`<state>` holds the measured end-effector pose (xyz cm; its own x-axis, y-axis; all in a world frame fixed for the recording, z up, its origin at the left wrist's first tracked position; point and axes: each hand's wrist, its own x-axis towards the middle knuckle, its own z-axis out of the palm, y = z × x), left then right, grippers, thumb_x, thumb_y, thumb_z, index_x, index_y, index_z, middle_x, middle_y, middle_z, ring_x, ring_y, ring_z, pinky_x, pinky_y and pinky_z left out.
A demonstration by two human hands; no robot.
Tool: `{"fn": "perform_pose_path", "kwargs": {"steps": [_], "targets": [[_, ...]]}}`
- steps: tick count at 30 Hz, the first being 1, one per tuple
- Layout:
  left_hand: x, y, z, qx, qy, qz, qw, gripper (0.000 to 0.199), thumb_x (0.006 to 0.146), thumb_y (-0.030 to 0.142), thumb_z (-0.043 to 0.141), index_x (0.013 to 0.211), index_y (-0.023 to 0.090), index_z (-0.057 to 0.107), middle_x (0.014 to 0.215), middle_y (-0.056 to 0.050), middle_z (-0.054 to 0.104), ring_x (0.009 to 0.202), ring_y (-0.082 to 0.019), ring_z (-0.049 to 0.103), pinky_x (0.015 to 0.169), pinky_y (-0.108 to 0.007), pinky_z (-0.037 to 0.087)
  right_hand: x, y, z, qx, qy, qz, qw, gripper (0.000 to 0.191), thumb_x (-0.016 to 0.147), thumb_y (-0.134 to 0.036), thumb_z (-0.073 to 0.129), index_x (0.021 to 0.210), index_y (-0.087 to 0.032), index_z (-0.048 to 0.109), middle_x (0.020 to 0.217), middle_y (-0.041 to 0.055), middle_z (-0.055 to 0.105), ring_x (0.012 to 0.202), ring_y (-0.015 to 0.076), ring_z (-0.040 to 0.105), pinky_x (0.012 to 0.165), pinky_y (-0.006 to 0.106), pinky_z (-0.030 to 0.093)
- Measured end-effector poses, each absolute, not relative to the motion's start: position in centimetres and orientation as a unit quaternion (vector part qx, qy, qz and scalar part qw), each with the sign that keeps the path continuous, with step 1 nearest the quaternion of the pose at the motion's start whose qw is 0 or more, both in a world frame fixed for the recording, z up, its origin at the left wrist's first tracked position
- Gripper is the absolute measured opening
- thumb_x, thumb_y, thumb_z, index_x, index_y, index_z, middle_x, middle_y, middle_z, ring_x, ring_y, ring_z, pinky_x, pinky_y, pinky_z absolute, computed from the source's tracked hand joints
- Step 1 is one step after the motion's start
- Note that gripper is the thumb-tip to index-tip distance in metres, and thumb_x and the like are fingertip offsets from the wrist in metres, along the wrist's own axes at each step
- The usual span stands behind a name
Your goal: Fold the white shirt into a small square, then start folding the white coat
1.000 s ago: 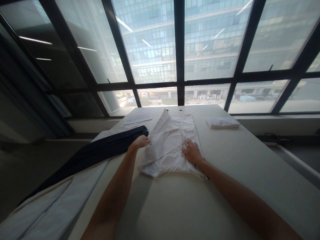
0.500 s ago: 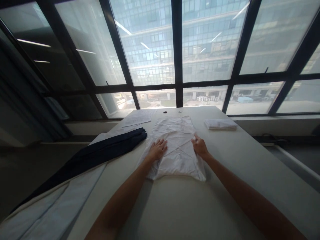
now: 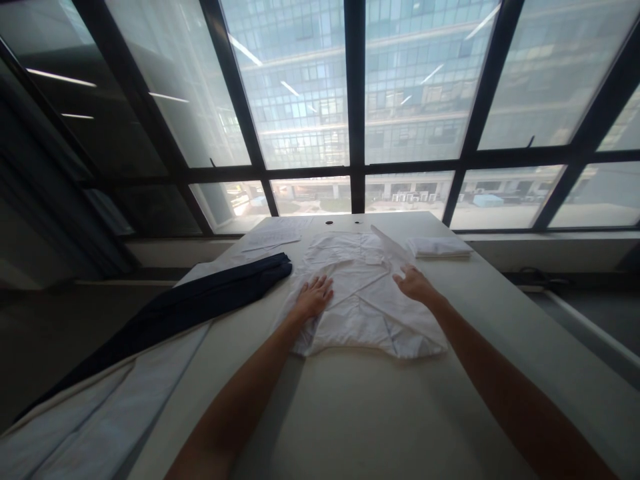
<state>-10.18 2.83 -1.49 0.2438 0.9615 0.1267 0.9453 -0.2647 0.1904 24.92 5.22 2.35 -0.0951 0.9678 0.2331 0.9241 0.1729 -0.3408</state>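
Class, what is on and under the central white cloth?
The left hand rests on the cloth; the right hand holds its raised flap. The white table lies beneath; anything else there is covered.

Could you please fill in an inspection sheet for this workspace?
Surface: white table, two holes near its far edge.
Things in hand: white cloth, creased, a flap raised on its right side.
Clutter: papers and dark cloth on the left; folded cloth on the right.
Hands: left hand flat on the white cloth; right hand gripping the flap.
Cables: cable-like shape beyond the table's right side, too dim to confirm.
Surroundings: large windows ahead, curtain at left.
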Motion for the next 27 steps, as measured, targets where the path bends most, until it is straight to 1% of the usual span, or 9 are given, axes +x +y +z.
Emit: {"fn": "perform_pose_path", "kwargs": {"steps": [3,7,11,15,18,22,24,26,27], "targets": [[-10.2,2.8,-1.6,0.787,0.606,0.105,0.036,0.053,0.106,0.042,0.032,0.156,0.025,0.038,0.164,-0.01,0.03,0.152,-0.033,0.023,0.118,-0.059,0.02,22.9,4.5,0.8,-0.644,-0.747,0.077,0.146,0.06,0.099,-0.039,0.043,0.143,0.0,0.051,0.153,0.0267,0.043,0.146,0.0339,0.036,0.117,0.042,0.031],[-10.3,2.8,-1.7,0.788,0.606,0.101,0.031,0.055,0.105,0.044,0.031,0.156,0.024,0.038,0.164,-0.01,0.031,0.152,-0.032,0.023,0.119,-0.058,0.019,21.6,3.0,-1.4,-0.663,-0.736,0.09,0.104,0.064,0.1,-0.043,0.04,0.149,-0.002,0.044,0.156,0.0257,0.038,0.147,0.0351,0.033,0.117,0.049,0.029],[-10.0,2.5,-1.7,0.788,0.608,0.099,0.02,0.053,0.105,0.042,0.031,0.156,0.026,0.037,0.164,-0.01,0.03,0.153,-0.031,0.022,0.118,-0.058,0.02,20.9,1.9,-2.6,-0.669,-0.735,0.021,0.108,0.062,0.103,-0.041,0.034,0.153,-0.007,0.038,0.162,0.0213,0.029,0.151,0.0348,0.023,0.119,0.056,0.019],[-9.5,1.8,-1.3,0.784,0.616,0.085,0.003,0.052,0.105,0.04,0.034,0.156,0.029,0.036,0.165,-0.009,0.029,0.153,-0.032,0.021,0.118,-0.057,0.021,20.7,1.5,-2.8,-0.666,-0.738,-0.003,0.108,0.063,0.103,-0.041,0.031,0.155,-0.006,0.036,0.163,0.0204,0.028,0.151,0.0337,0.02,0.119,0.055,0.016],[-9.3,0.6,-1.1,0.785,0.616,0.064,0.004,0.054,0.105,0.04,0.034,0.157,0.027,0.034,0.165,-0.012,0.026,0.153,-0.035,0.02,0.116,-0.061,0.022,21.1,1.0,-2.8,-0.654,-0.749,-0.004,0.105,0.063,0.103,-0.04,0.031,0.155,-0.006,0.035,0.164,0.0199,0.027,0.152,0.0327,0.02,0.12,0.054,0.014],[-9.5,-2.5,-1.3,0.793,0.608,0.034,0.007,0.06,0.104,0.046,0.033,0.159,0.022,0.03,0.166,-0.016,0.021,0.153,-0.04,0.015,0.114,-0.065,0.024,22.2,-1.1,-3.6,-0.635,-0.767,0.005,0.095,0.064,0.102,-0.04,0.032,0.157,-0.006,0.032,0.165,0.0198,0.023,0.153,0.0333,0.017,0.12,0.054,0.011],[-9.8,-4.0,-1.2,0.803,0.595,0.023,0.001,0.061,0.103,0.049,0.036,0.158,0.023,0.032,0.165,-0.016,0.024,0.152,-0.042,0.018,0.112,-0.064,0.026,22.9,-2.4,-4.2,-0.627,-0.774,0.01,0.09,0.065,0.102,-0.042,0.033,0.157,-0.007,0.032,0.165,0.0197,0.022,0.153,0.0339,0.015,0.12,0.056,0.011],[-9.9,-5.0,-0.9,0.814,0.58,0.024,-0.01,0.06,0.101,0.051,0.042,0.155,0.025,0.039,0.161,-0.017,0.035,0.148,-0.04,0.028,0.111,-0.06,0.031,23.4,-3.0,-4.4,-0.619,-0.781,0.018,0.087,0.065,0.101,-0.043,0.035,0.156,-0.008,0.035,0.165,0.0195,0.024,0.153,0.0335,0.017,0.12,0.054,0.013],[-9.9,-5.3,-0.7,0.818,0.575,0.033,-0.016,0.056,0.1,0.049,0.044,0.151,0.025,0.045,0.156,-0.017,0.042,0.145,-0.039,0.035,0.11,-0.057,0.035,23.6,-2.8,-4.3,-0.613,-0.784,0.022,0.091,0.064,0.101,-0.043,0.036,0.155,-0.008,0.038,0.163,0.0196,0.028,0.152,0.0326,0.02,0.121,0.052,0.016]]}}
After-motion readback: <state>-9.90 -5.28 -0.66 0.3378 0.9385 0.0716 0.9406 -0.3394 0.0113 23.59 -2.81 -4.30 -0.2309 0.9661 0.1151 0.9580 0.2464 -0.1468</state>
